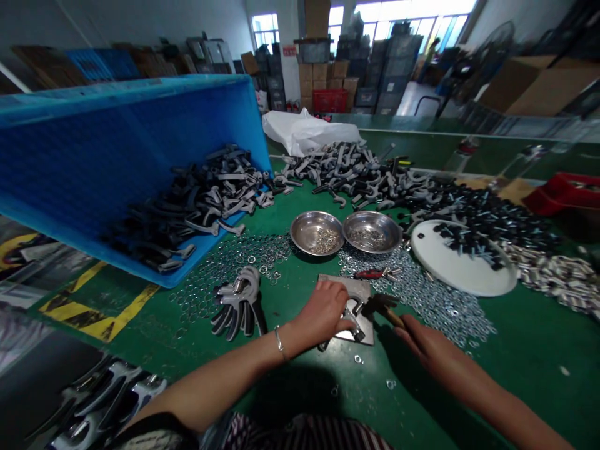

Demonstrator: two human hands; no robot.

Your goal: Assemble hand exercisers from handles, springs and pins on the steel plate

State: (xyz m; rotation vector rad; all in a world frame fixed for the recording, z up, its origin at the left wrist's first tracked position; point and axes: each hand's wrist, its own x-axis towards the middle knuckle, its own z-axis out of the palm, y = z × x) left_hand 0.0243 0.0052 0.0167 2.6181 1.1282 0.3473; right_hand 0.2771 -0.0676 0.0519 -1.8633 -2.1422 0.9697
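Observation:
My left hand (pixel 330 307) is closed on a grey hook-shaped metal part (pixel 355 324), pressing it onto a flat metal plate (pixel 364 289). In my right hand (pixel 419 337) is a hammer (pixel 392 317), gripped by its wooden handle. The hammer's dark head is right beside the part, and whether they touch I cannot tell. Left of the plate lies a cluster of similar grey parts with black handles (pixel 240 303). Just beyond the plate is a red-handled tool (pixel 369 274). A few small loose metal pieces (pixel 359 359) lie on the green tabletop nearer to me.
A tilted blue crate (pixel 154 131) with many grey parts stands at left. Two steel bowls (pixel 300 220) (pixel 372 215) hold small metal pieces. Behind them is a heap of parts (pixel 347 165). At right are a white plate (pixel 450 275) with black-headed bolts and silver cylinders (pixel 553 275).

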